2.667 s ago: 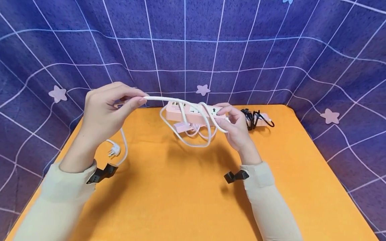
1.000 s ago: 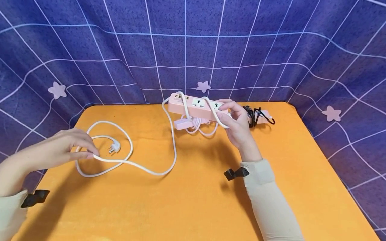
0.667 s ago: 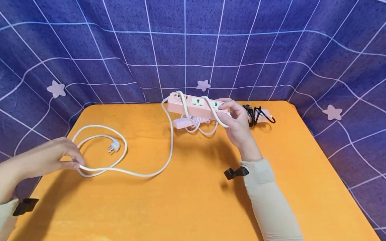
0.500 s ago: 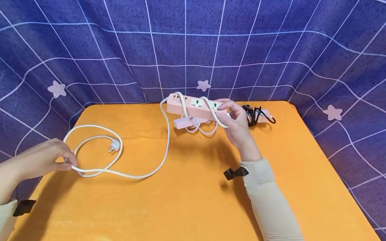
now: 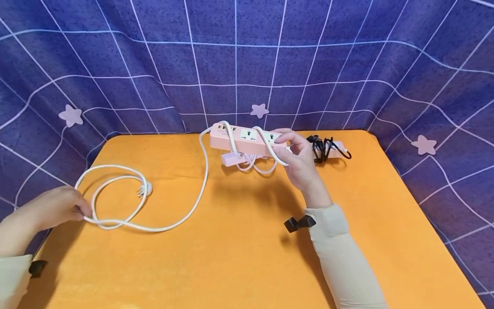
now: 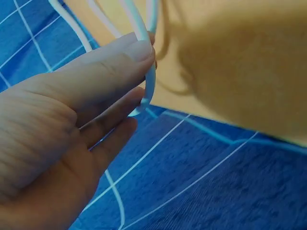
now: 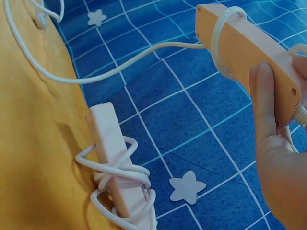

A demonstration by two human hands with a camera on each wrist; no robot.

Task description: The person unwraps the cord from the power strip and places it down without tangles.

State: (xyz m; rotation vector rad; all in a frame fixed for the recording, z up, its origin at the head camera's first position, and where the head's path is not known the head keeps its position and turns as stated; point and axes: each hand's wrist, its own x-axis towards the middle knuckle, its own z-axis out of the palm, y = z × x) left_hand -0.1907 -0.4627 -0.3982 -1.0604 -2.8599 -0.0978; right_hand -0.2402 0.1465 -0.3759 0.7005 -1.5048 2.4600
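Note:
My right hand (image 5: 301, 165) grips the right end of a pink power strip (image 5: 241, 139), holding it up over the back of the table. Two turns of its white cord (image 5: 200, 184) wrap the strip. From the strip's left end the cord drops to the table and runs left in loops. At the table's left side my left hand (image 5: 58, 210) pinches this cord (image 6: 150, 79) between thumb and fingertips, as the left wrist view shows. The cord's white plug (image 5: 146, 189) lies inside the loops. The right wrist view shows the strip's underside (image 7: 244, 52) with fingers along it.
Behind the held strip lies a second, pale pink power strip (image 5: 230, 159) wrapped in its own cord. Right of it is another strip (image 5: 336, 149) with a black cord (image 5: 323, 148) around it. A blue gridded curtain (image 5: 216, 64) hangs around the orange table (image 5: 231, 257).
My left hand has carried the white cord down and to the left, loosening a turn from the strip and laying bigger loops around the plug. My right hand keeps its grip nearly in place.

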